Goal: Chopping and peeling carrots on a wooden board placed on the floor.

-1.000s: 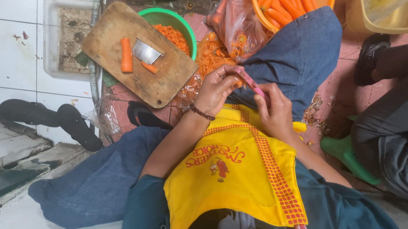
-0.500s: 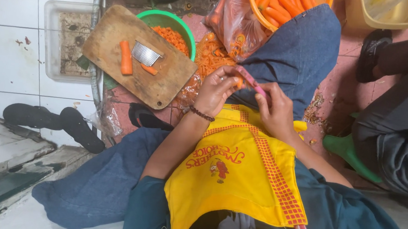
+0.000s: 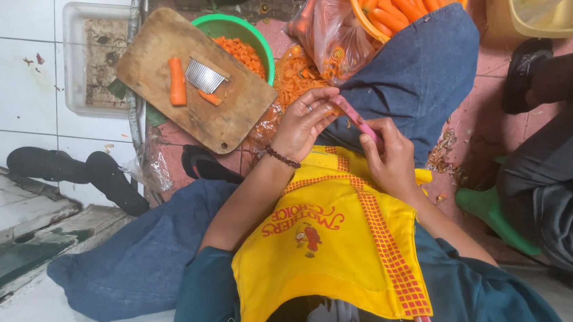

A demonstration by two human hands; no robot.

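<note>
My left hand (image 3: 305,121) and my right hand (image 3: 389,155) meet over my lap, both gripping a slim pink-handled peeler (image 3: 355,117) just above my yellow apron (image 3: 335,233). To the left a wooden cutting board (image 3: 194,79) rests partly on a green bowl (image 3: 256,32) of chopped carrot. A peeled carrot (image 3: 177,81), a smaller carrot piece (image 3: 209,98) and a metal crinkle cutter (image 3: 204,76) lie on the board.
An orange basket of whole carrots (image 3: 387,5) and a plastic bag (image 3: 324,28) sit beyond my knee, carrot peelings (image 3: 296,76) beneath. Another person's legs and shoe (image 3: 561,135) are at right. Black sandals (image 3: 81,172) and a clear tray (image 3: 94,54) lie left.
My hands have shifted only slightly on the peeler; the view has drifted a little. Nothing on the board has moved.
</note>
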